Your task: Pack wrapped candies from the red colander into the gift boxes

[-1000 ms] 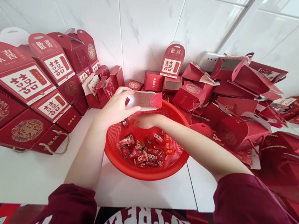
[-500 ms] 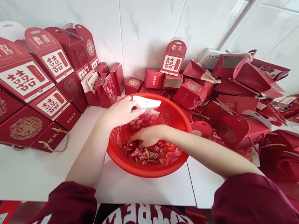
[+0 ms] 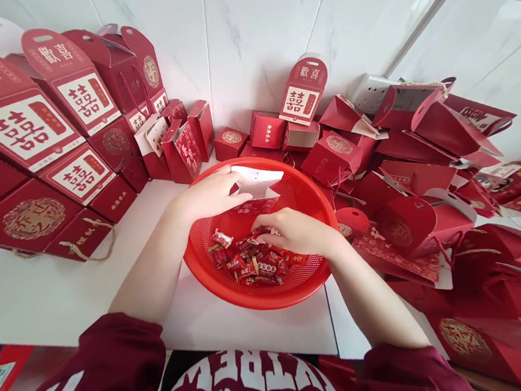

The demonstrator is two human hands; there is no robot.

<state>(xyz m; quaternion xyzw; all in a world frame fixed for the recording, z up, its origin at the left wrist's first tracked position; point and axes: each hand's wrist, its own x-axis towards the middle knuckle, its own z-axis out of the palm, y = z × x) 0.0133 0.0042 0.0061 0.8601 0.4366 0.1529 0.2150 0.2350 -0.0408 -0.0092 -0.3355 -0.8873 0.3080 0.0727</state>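
Left of the red basket, the stacked gift boxes are cut by the picture edge. Over the basket, your left hand pinches the small open box, its bottom hard to see. Your right hand curls above the basket's candies; I cannot tell what its partly hidden fingers hold.

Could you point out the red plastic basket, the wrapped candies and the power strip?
Red plastic basket (image 3: 254, 301): head view, front rim.
Wrapped candies (image 3: 266, 268): head view, middle of the pile.
Power strip (image 3: 369, 96): head view, visible socket face.
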